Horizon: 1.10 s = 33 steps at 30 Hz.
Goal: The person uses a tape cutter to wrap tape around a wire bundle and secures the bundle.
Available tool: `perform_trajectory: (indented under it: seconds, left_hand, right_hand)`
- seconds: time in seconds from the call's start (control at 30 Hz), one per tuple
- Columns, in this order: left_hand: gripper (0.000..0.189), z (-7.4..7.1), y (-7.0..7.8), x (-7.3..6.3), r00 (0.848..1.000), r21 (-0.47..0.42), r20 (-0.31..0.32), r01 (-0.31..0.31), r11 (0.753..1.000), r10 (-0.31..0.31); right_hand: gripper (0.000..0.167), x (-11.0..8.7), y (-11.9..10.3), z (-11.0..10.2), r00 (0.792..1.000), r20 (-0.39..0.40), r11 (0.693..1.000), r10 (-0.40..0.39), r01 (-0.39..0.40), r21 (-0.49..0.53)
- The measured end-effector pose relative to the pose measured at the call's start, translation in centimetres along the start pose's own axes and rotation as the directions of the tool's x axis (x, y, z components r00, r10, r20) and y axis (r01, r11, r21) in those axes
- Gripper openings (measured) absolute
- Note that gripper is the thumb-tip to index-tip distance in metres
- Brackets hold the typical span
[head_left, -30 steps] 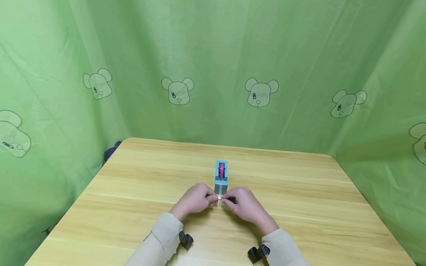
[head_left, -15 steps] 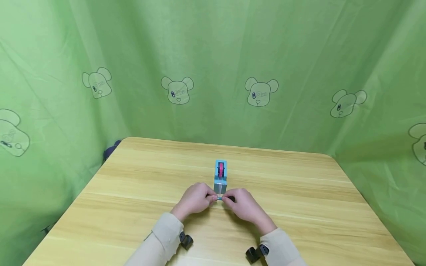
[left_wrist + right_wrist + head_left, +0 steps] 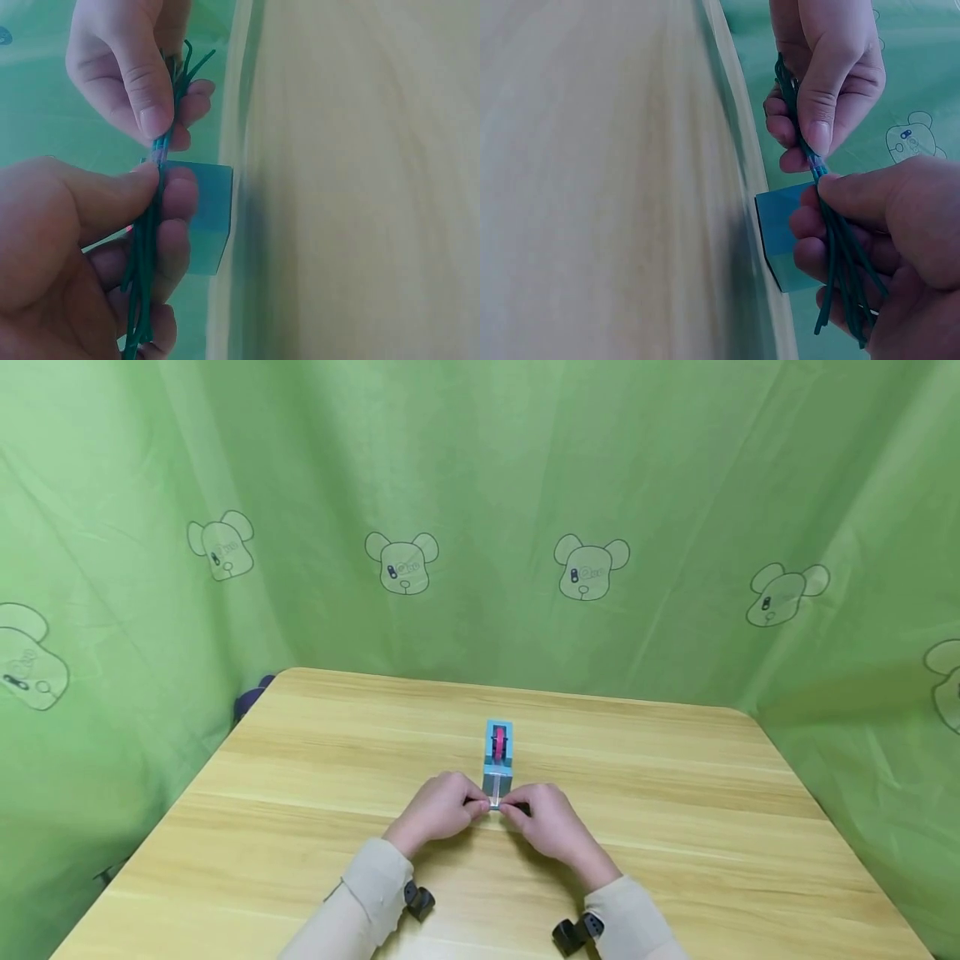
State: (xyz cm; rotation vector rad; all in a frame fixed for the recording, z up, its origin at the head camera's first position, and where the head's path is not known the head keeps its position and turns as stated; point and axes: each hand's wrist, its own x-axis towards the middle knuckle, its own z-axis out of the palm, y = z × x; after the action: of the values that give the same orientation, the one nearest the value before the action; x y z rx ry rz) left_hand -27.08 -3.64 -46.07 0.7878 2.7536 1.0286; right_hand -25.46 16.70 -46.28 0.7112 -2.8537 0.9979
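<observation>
Both hands pinch one bundle of thin dark-green strands (image 3: pixel 146 247), held crosswise just in front of a light-blue tape dispenser (image 3: pixel 498 769) with a pink core. My left hand (image 3: pixel 442 808) grips the bundle's left part between thumb and fingers. On the other side my right hand (image 3: pixel 551 818) pinches the right part, its fingertips close to the left ones. A strip of clear tape (image 3: pixel 496 787) runs from the dispenser down to the bundle. Between the two thumbs, shiny tape lies around the strands in both wrist views. Loose strand ends fan out past the fingers.
The dispenser stands on a wood-grain table (image 3: pixel 675 810). Behind and beside it hangs a green curtain (image 3: pixel 480 460) printed with bear heads. Black wrist cameras sit at both cuffs, low over the table.
Both hands stay almost in place, pinching the bundle throughout. The short stretch between the fingertips looked teal half a second ago and now shows clear tape over it.
</observation>
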Motion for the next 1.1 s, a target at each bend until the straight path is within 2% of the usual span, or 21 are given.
perform_trajectory:
  seconds: [0.23, 0.5, 0.63, 0.93, 1.1]
  left_hand:
    - [0.032, -0.2, -0.5, 0.1, 0.999, -0.022, 0.027, 0.039, 0.999, -0.039]
    - [0.035, -0.6, -0.5, 0.1, 0.998, -0.033, 0.048, 0.048, 0.998, -0.046]
    - [0.036, -0.4, -0.5, 0.4, 0.999, -0.051, 0.028, 0.045, 0.998, -0.043]
    - [0.035, -0.1, -0.4, 0.5, 0.999, -0.014, -0.027, 0.020, 1.000, -0.020]
    - [0.023, 0.2, -0.3, 0.4, 0.999, -0.040, -0.048, 0.018, 0.999, -0.020]
  right_hand:
    - [0.008, 0.2, -0.1, 0.6, 0.998, -0.063, 0.999, -0.015, 0.012, -0.043]
    - [0.006, 0.4, -0.5, 0.7, 0.993, -0.117, 0.996, -0.028, 0.019, -0.083]
    - [0.005, 0.4, -0.7, 0.5, 0.992, -0.129, 0.997, -0.008, -0.002, -0.080]
    - [0.005, 0.2, -0.8, 0.2, 0.993, -0.120, 0.997, 0.003, -0.012, -0.074]
    - [0.006, 0.0, -1.0, -0.2, 0.997, -0.076, 0.995, 0.024, -0.031, -0.096]
